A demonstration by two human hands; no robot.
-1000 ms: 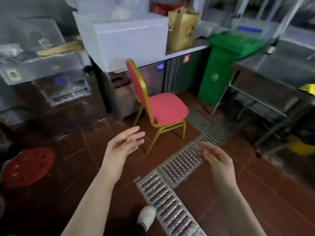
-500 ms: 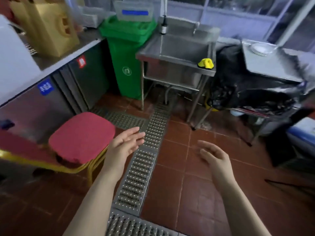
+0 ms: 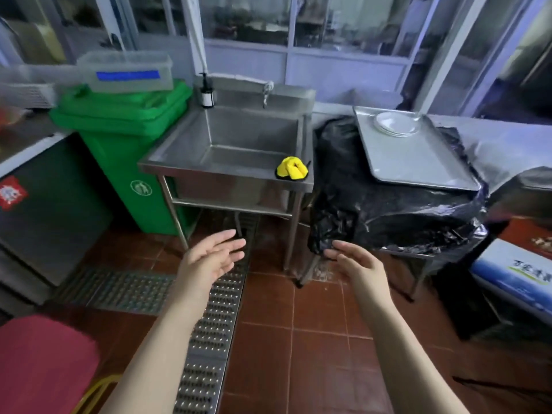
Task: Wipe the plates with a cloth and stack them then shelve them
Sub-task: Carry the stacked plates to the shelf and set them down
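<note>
Our left hand (image 3: 209, 261) and right hand (image 3: 357, 265) held out, fingers loose, holding nothing. Plates (image 3: 395, 124) stacked on tray (image 3: 418, 162); cloth (image 3: 292, 168) on sink (image 3: 233, 135) rim.

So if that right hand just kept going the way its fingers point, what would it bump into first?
Probably the black plastic sheeting draped over the table: the right hand has its fingertips pointing up and left, right at the sheeting's lower edge. Depth is hard to judge, so it might slip past toward the sink's leg.

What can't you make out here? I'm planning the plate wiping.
- Plates on the tray, head view: too small to count.
- Shelf: not in view.
- Table under the black plastic: covered.
- Red chair: cut off by the edge.
</note>
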